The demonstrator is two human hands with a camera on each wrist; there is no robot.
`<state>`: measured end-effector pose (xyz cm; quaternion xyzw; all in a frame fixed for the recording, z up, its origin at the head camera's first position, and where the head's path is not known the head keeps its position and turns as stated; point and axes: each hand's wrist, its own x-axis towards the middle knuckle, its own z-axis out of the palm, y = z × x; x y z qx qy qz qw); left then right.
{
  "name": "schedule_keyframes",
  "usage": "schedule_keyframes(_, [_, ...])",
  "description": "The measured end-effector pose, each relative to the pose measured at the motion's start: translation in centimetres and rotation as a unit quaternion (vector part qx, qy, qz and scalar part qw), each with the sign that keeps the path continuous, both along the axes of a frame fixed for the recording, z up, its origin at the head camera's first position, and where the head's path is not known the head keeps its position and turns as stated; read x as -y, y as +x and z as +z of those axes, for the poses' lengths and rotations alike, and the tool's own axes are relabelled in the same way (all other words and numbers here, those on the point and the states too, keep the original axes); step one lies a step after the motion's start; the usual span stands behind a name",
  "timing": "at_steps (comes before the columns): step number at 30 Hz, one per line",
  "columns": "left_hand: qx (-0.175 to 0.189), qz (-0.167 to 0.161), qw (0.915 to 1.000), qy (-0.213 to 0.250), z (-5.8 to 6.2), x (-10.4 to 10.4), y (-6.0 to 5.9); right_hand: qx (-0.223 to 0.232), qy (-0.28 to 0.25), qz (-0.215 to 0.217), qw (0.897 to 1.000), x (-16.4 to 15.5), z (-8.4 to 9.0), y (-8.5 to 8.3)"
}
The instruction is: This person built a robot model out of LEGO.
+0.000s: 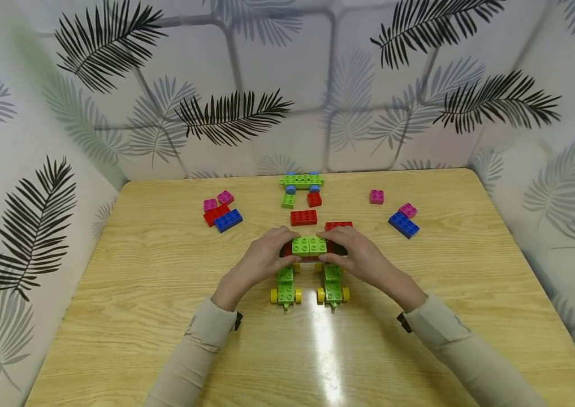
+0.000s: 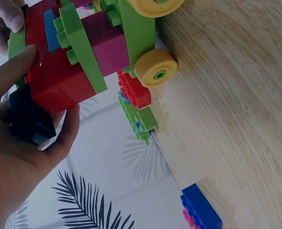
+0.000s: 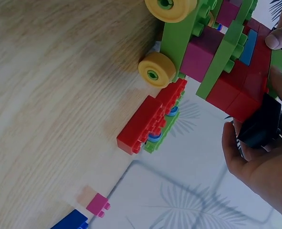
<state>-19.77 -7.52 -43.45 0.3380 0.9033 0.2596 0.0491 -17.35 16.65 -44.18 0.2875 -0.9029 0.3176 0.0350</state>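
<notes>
A toy brick build stands before me on two green wheeled bases (image 1: 285, 292) with yellow wheels (image 2: 156, 67). Purple bricks (image 2: 107, 46) rise from the bases, with long green bricks, red bricks (image 2: 69, 78) and a blue piece (image 3: 248, 46) above. Two lime green bricks (image 1: 301, 246) sit on top, side by side. My left hand (image 1: 265, 250) grips the build's left end, thumb and fingers curled around it. From the other side, my right hand (image 1: 361, 255) holds the right end likewise. A black piece (image 2: 32, 115) shows by the left fingers, another black piece (image 3: 262, 121) by the right.
Behind the build lie red bricks (image 1: 303, 217), a small green brick (image 1: 288, 200) and a green base with blue wheels (image 1: 301, 181). Pink, red and blue bricks (image 1: 228, 221) lie at left; pink bricks (image 1: 376, 196) and a blue brick (image 1: 403, 225) at right. A patterned backdrop (image 1: 277, 147) borders the table.
</notes>
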Motion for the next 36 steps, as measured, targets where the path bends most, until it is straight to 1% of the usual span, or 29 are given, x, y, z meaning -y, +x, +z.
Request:
schedule_keyframes(5, [-0.001,0.001,1.0,0.0,-0.1,0.0,0.0,0.033,-0.019,-0.017,0.999,-0.3,-0.2,0.4])
schedule_keyframes(8, [-0.005,0.001,1.0,0.002,-0.1,0.0,0.1,0.042,-0.039,-0.034,0.998,-0.6,-0.3,0.5])
schedule_keyframes(13, [-0.01,0.002,0.9999,0.003,-0.2,0.0,0.1,0.027,-0.056,-0.058,0.996,-1.3,-0.2,0.5])
schedule_keyframes(17, [-0.01,0.001,0.9999,0.004,-0.2,0.0,0.1,0.006,-0.072,-0.074,0.995,-2.3,-0.4,0.6])
schedule_keyframes(23, [-0.012,0.001,0.9999,0.007,-0.2,0.0,0.2,-0.023,-0.08,-0.109,0.99,-4.3,-1.4,0.6])
schedule_keyframes(27, [-0.016,-0.001,0.9998,0.011,-0.2,0.0,0.2,-0.022,-0.083,-0.133,0.987,-5.9,-2.1,0.4])
schedule_keyframes(34, [-0.019,-0.002,0.9998,0.009,-0.1,0.0,0.2,-0.006,-0.095,-0.181,0.979,-8.4,-4.1,0.1])
schedule_keyframes(36, [-0.019,-0.002,0.9998,0.008,-0.1,0.0,0.2,-0.011,-0.099,-0.191,0.977,-9.0,-4.6,0.0])
